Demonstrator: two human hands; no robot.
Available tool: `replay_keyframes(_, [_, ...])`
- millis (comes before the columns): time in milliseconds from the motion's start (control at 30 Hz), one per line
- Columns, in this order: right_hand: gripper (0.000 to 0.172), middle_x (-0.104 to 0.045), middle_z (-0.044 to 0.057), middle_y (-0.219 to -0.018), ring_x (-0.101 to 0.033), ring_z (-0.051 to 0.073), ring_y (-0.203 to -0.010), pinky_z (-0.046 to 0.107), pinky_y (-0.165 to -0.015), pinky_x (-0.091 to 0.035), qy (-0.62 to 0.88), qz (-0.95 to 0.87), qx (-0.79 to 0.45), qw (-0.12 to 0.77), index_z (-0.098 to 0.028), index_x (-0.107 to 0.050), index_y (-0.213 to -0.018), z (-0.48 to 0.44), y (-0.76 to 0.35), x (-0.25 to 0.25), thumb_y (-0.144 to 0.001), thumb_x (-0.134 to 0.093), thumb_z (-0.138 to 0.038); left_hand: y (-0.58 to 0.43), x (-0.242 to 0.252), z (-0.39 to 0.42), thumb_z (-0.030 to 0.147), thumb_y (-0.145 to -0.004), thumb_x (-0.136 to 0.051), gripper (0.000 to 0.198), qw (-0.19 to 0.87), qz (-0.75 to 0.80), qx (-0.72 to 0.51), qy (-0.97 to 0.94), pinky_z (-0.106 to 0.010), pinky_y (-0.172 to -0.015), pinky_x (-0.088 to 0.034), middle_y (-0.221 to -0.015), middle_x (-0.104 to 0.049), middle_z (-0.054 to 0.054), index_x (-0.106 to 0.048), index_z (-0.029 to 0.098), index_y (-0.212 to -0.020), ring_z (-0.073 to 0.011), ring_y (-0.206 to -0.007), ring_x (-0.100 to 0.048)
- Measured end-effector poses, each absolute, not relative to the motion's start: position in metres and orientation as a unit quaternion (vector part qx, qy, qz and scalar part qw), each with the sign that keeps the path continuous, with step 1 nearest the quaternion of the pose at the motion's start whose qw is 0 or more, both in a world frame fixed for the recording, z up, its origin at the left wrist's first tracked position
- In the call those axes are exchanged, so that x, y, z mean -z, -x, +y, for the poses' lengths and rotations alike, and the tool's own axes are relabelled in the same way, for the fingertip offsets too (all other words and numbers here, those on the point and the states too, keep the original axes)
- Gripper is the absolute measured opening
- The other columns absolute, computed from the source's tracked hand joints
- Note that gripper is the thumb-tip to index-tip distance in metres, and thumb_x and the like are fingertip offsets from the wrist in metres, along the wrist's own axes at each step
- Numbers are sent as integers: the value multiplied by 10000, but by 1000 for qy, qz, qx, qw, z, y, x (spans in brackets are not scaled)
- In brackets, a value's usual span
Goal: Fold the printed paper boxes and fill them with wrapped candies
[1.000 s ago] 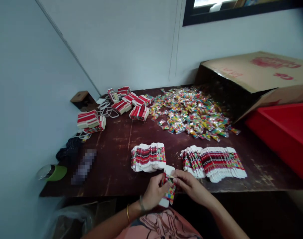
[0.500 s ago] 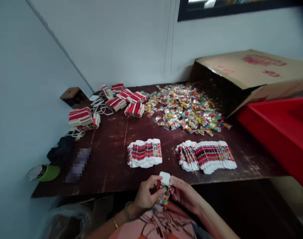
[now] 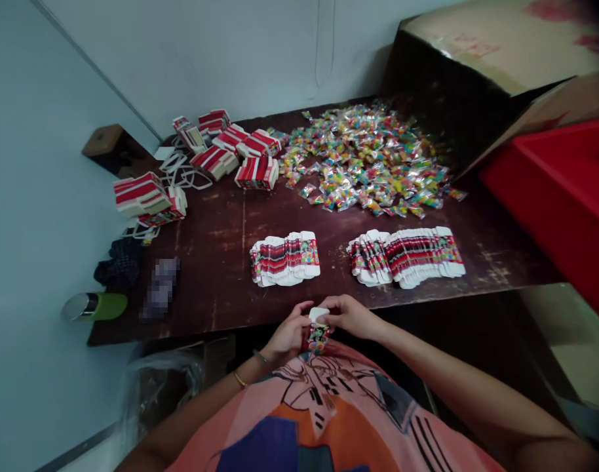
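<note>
A small printed carton [image 3: 318, 339], red and multicoloured with a white end flap, is held upright close to my body at the table's front edge. My left hand [image 3: 290, 335] grips its left side. The fingers of my right hand [image 3: 349, 316] pinch the white flap at its top. Just beyond my hands lies a fanned row of flat cartons [image 3: 284, 259]. To the right of that, a longer fanned row of cartons [image 3: 422, 255] overlaps a shorter bunch [image 3: 371, 258].
Behind the rows spreads a heap of wrapped candies [image 3: 363, 160]. Bundled cartons [image 3: 257, 173] and white straps [image 3: 186, 172] lie at the back left. A cardboard box [image 3: 476, 49] and red bin [image 3: 560, 190] stand right. A green bottle [image 3: 107, 306] lies at the left edge.
My view has tilted down, so the table appears higher. My right fingers have come over the carton's top and now pinch its white flap; my left hand still holds its side.
</note>
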State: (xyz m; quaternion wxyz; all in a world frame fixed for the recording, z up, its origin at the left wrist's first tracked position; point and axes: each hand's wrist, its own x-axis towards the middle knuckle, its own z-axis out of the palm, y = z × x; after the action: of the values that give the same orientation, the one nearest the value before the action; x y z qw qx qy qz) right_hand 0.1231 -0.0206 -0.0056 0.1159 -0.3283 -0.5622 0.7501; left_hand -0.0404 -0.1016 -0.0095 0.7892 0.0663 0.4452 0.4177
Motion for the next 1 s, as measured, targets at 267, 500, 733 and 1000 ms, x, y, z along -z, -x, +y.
replay_keyframes(267, [223, -697, 54, -903, -638, 176, -828, 293, -775, -484, 321, -688, -623, 190, -210, -747, -933, -34, -114, -4, -876, -584, -352, 44, 15, -100, 170, -632, -505, 535, 834, 364, -413, -24, -378, -874, -433, -1034, -667, -103, -581, 119, -1159, -268, -1008, -599])
replay_keyframes(500, [291, -610, 90, -1100, -558, 188, -1013, 326, -887, -464, 219, -805, -521, 180, -234, -653, -1177, -36, -130, -2, -928, -505, -255, 58, 23, -110, 55, -615, -591, 727, 845, 343, -386, -140, -316, -925, -381, -1261, -581, -65, -487, 213, -1316, -225, -1097, -555])
replay_keyframes(733, [444, -568, 93, -1144, -524, 199, -1063, 376, -927, -447, 232, -793, -531, 189, -264, -496, -1334, -44, -128, -3, -901, -514, -169, 61, 16, -107, 167, -704, -629, 563, 760, 456, -378, -266, -333, -950, -378, -1244, -581, -79, -525, 195, -1257, -232, -1123, -533])
replay_keyframes(1000, [302, -590, 100, -1209, -540, 217, -1101, 347, -942, -427, 339, -884, -279, 159, -220, -596, -1195, 95, -102, -10, -908, -511, -259, 119, -35, -99, 176, -692, -620, 493, 599, 579, -161, -529, -270, -756, -417, -874, -603, -4, -588, 195, -1184, -155, -790, -549])
